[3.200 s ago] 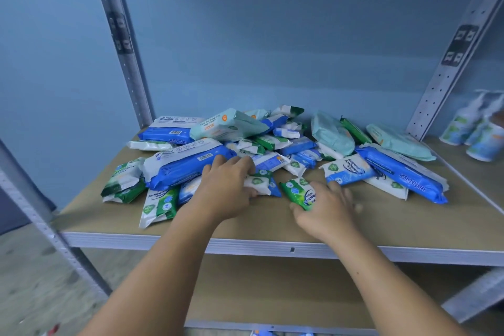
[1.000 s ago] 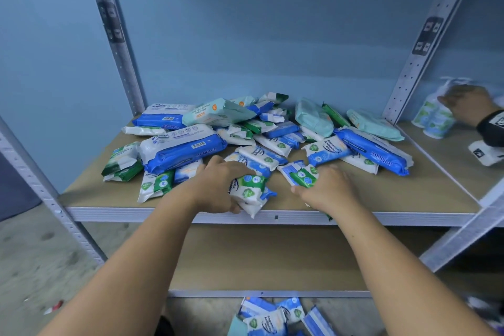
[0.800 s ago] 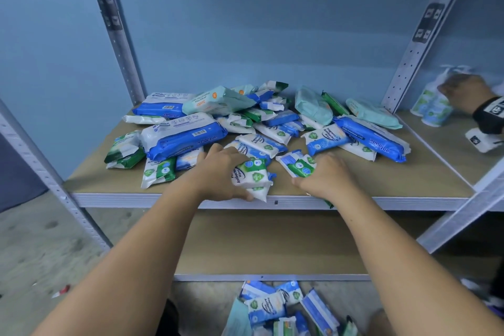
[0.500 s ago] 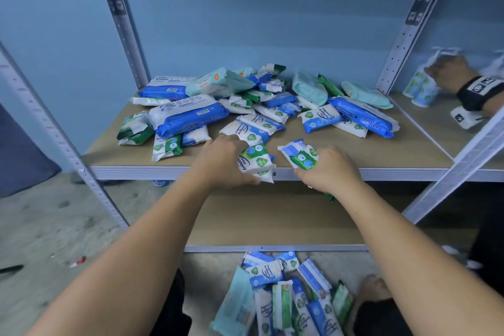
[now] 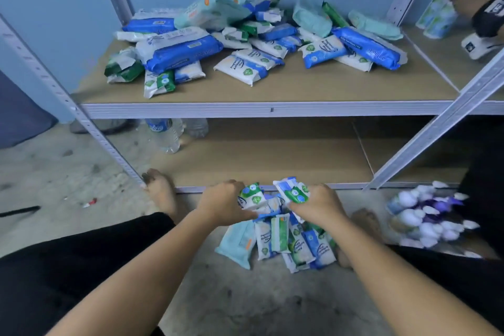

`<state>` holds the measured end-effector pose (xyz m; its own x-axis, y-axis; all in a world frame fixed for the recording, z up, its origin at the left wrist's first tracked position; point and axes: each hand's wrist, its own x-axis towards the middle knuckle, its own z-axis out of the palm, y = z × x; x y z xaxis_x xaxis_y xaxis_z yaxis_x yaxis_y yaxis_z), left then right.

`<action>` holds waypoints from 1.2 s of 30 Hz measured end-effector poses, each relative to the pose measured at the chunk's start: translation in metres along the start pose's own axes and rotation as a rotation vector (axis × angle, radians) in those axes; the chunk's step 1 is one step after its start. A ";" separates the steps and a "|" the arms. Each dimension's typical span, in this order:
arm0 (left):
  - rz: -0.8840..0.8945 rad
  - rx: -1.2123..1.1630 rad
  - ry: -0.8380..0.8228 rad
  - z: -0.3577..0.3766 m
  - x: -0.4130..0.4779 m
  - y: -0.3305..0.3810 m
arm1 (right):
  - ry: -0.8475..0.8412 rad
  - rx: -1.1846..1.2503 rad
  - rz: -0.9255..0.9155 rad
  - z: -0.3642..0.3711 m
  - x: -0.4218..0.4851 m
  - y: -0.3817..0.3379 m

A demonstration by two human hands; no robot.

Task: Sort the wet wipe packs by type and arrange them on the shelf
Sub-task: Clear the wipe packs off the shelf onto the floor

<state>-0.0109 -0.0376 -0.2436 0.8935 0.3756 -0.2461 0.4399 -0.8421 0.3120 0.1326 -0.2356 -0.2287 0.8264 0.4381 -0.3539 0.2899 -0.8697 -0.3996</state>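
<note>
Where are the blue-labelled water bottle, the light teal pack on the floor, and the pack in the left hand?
blue-labelled water bottle [image 5: 167, 139], head view, clear body.
light teal pack [image 5: 236, 244], head view, middle of its face.
green and white pack [image 5: 252, 198] in the left hand [image 5: 221, 206], head view, printed front.

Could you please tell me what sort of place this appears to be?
Most likely a storeroom or stock area: a bolt-together metal shelf rack with perforated uprights, a bare, stained concrete floor, and loose wet wipe packs heaped on the rack's board and on the floor.
</note>
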 end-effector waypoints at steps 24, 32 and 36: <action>-0.360 -0.130 -0.377 0.212 -0.036 -0.029 | -0.479 -0.218 0.166 0.193 -0.022 0.114; -0.437 -0.341 -0.151 0.190 -0.009 -0.054 | -0.112 -0.148 0.110 0.174 0.017 0.076; -0.378 -0.431 -0.146 0.202 -0.007 -0.059 | -0.079 -0.251 0.225 0.176 0.019 0.082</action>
<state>-0.0612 -0.0686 -0.4459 0.6594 0.5365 -0.5266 0.7496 -0.4158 0.5150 0.0870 -0.2583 -0.4172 0.8462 0.2364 -0.4775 0.2223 -0.9711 -0.0869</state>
